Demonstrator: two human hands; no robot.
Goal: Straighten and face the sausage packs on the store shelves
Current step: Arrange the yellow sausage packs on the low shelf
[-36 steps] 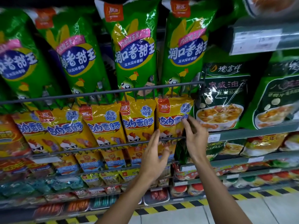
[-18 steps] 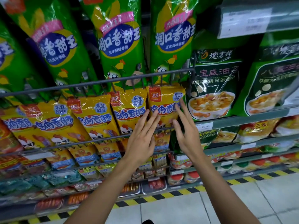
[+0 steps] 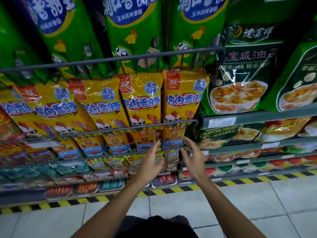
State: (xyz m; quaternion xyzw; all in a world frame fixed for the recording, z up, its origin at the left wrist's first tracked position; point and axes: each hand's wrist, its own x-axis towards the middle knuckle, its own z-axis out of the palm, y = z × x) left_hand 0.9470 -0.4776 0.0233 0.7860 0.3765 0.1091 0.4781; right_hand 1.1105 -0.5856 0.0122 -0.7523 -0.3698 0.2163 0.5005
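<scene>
A head-worn camera looks at supermarket shelves packed with hanging and racked sausage packs. Along the top hang tall green corn-sausage packs (image 3: 132, 31). Below them, behind a grey wire rail (image 3: 109, 60), stands a row of yellow chicken-sausage packs (image 3: 142, 102), upright and label-forward at the right end, leaning more toward the left end of the row. Under that row, behind another wire rail, sits a tier of smaller orange packs with a lion picture (image 3: 173, 138), and this is where both hands reach.

The left hand (image 3: 151, 162) is raised with fingers spread and loosely bent, fingertips near the small orange pack second from the right; it grips nothing. The right hand (image 3: 193, 156) mirrors it just beside the rightmost small orange pack, fingers apart and slightly curled, thumb toward the pack, also empty. Whether any fingertip actually touches the packs cannot be told. The hands frame the rightmost orange pack between them.

To the right, dark green soup-mix bags (image 3: 243, 69) fill separate shelves with a price tag (image 3: 223, 121). Lower tiers hold smaller snack packs, and a yellow-and-black hazard stripe (image 3: 180, 189) edges the tiled floor.

The step in hand appears to be squaring up the small orange packs at the right end of their tier. The next move likely calls for closing both hands gently on the pack's sides, turning its face forward and setting it upright behind the rail
</scene>
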